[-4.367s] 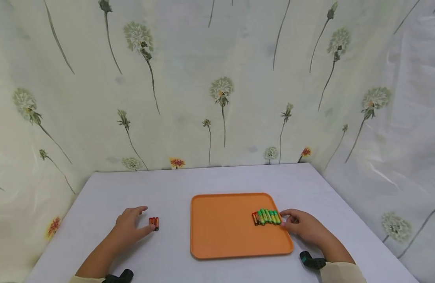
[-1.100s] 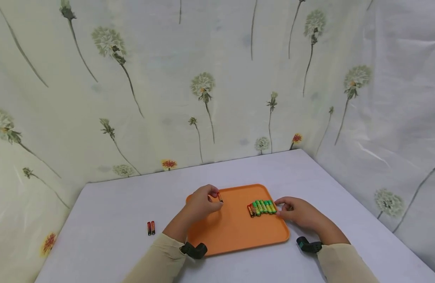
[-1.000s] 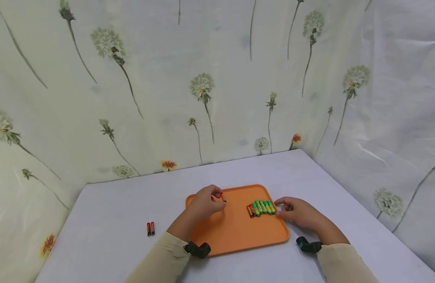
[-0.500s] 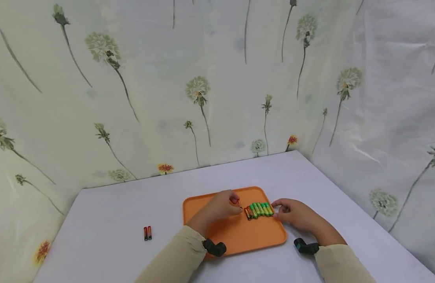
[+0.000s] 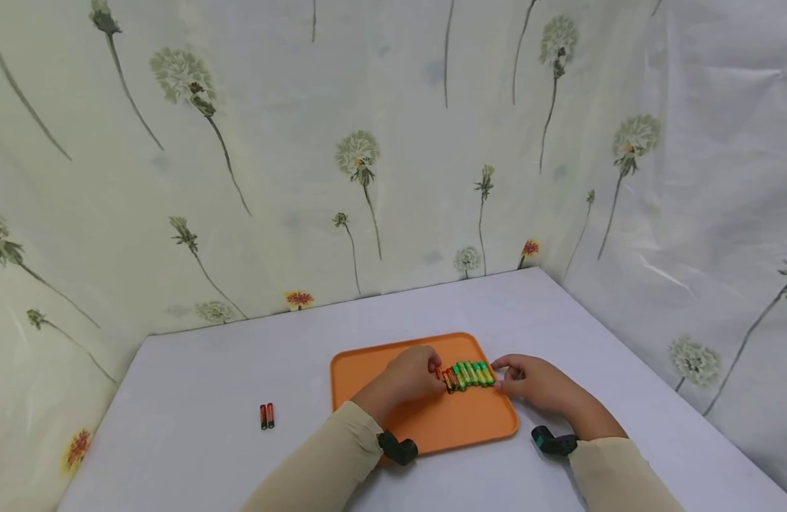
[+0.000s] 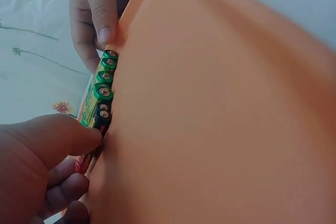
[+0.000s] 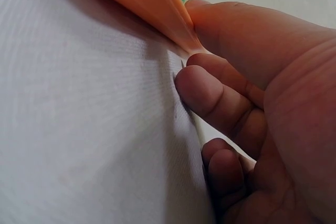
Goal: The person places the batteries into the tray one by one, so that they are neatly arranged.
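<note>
My left hand (image 5: pixel 414 375) pinches a red-and-black battery (image 6: pixel 84 162) between thumb and fingers, at the left end of a battery row on the orange tray (image 5: pixel 361 363). Two red-and-black batteries (image 5: pixel 450 380) and several green batteries (image 5: pixel 473 374) lie side by side there. In the left wrist view the held battery's lower part is hidden by the thumb. At the tray's right edge, my right hand (image 5: pixel 542 387) touches the rim with its thumb; its other fingers are bent loosely beyond the edge, as the right wrist view shows.
Two more red-and-black batteries (image 5: pixel 266 416) lie close together on the white-covered table (image 5: pixel 201 384), left of the tray. Wrist cameras (image 5: pixel 398 448) sit on both wrists. A curtain (image 5: pixel 271 156) with dandelion prints hangs behind and beside the table.
My left hand took one of three batteries from the table's left side and carried it rightward over the tray to the row's end. The right hand has stayed at the tray's right edge.
</note>
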Demonstrator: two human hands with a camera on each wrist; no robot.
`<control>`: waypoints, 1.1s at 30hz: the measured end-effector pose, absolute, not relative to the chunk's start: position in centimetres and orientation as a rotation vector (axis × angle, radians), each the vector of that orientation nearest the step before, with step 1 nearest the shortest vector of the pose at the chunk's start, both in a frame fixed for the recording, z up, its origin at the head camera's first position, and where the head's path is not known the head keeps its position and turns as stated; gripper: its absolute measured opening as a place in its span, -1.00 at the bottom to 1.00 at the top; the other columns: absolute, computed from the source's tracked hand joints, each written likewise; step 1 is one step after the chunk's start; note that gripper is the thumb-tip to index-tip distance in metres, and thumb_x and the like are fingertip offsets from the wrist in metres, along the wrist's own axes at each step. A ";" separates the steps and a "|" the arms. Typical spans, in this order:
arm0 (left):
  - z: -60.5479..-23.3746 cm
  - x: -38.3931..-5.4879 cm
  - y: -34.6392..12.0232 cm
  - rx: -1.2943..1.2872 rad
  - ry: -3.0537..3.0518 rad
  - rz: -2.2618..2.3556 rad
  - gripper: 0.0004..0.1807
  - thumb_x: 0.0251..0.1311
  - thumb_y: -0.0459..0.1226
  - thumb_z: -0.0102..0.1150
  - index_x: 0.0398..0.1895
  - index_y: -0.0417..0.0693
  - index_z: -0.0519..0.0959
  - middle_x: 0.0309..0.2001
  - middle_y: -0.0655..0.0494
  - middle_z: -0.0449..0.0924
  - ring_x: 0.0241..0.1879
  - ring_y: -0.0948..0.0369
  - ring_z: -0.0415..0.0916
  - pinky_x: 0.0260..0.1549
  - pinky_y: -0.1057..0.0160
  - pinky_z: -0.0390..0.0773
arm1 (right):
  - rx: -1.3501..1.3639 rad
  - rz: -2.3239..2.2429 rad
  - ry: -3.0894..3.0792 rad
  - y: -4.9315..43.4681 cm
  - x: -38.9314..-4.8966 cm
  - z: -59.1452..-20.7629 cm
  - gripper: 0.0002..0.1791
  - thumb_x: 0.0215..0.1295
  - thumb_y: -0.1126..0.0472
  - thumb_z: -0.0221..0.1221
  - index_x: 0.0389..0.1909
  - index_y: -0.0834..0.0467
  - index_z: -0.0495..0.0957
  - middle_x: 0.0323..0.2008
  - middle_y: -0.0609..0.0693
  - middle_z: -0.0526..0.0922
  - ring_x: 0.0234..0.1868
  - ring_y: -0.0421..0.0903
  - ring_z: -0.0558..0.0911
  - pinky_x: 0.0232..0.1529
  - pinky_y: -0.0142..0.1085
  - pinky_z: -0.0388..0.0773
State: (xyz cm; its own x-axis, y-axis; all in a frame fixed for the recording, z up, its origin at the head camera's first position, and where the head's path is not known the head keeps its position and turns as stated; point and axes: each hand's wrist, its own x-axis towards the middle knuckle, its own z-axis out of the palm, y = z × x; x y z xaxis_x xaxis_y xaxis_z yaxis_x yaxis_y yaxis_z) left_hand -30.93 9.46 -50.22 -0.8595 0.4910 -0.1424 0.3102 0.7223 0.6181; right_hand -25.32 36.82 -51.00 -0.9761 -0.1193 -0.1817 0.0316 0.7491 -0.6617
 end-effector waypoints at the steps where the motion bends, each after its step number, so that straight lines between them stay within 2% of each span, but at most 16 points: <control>1: -50.2 -30.9 9.5 0.629 2.645 0.847 -0.65 0.19 -0.14 0.49 0.00 0.04 0.62 -0.25 0.23 0.51 -0.25 0.22 0.44 -0.18 0.18 0.44 | -0.075 -1.041 2.734 36.8 -25.3 -50.9 -0.52 0.36 -0.04 0.38 0.21 0.04 0.61 -0.28 -0.04 0.57 -0.30 -0.07 0.48 -0.27 -0.22 0.38; 9: -50.0 -30.5 9.8 0.603 2.683 0.788 -0.64 0.17 -0.11 0.51 -0.01 0.06 0.63 -0.29 0.24 0.49 -0.27 0.23 0.44 -0.13 0.09 0.37 | -0.027 -1.067 2.706 36.7 -25.2 -50.9 -0.52 0.34 -0.05 0.39 0.21 0.03 0.61 -0.28 -0.03 0.56 -0.30 -0.05 0.48 -0.28 -0.22 0.38; 23: -49.7 -30.3 9.9 0.579 2.708 0.738 -0.55 0.12 -0.05 0.57 0.04 0.09 0.67 -0.17 0.28 0.53 -0.20 0.23 0.43 -0.03 0.05 0.41 | -0.042 -1.068 2.717 36.7 -25.3 -50.9 -0.52 0.34 -0.05 0.40 0.20 0.04 0.62 -0.29 -0.03 0.56 -0.33 -0.05 0.48 -0.34 -0.24 0.38; 30: -49.7 -30.0 9.8 0.596 2.723 0.724 -0.41 0.01 0.11 0.62 0.07 0.10 0.67 0.07 0.22 0.60 0.07 0.16 0.55 0.10 -0.01 0.45 | -0.042 -1.064 2.723 36.7 -25.3 -50.9 -0.52 0.33 -0.05 0.41 0.19 0.03 0.62 -0.29 -0.03 0.56 -0.34 -0.05 0.47 -0.35 -0.25 0.37; 33: -49.5 -29.8 9.7 0.589 2.731 0.722 -0.43 0.02 0.13 0.61 0.03 0.10 0.67 0.06 0.20 0.60 0.06 0.14 0.54 0.08 -0.02 0.45 | -0.036 -1.059 2.721 36.6 -25.2 -50.7 -0.52 0.33 -0.05 0.41 0.20 0.02 0.62 -0.29 -0.03 0.56 -0.34 -0.05 0.47 -0.35 -0.24 0.37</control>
State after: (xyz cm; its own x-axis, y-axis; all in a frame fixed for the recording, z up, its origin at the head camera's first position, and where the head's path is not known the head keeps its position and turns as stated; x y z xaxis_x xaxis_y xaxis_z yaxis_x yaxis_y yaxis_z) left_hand -29.76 9.73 -49.46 -0.8855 0.4434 -0.1389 0.3168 0.7948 0.5177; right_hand -25.25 36.56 -50.73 -0.9753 -0.1025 -0.1955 0.0566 0.7397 -0.6705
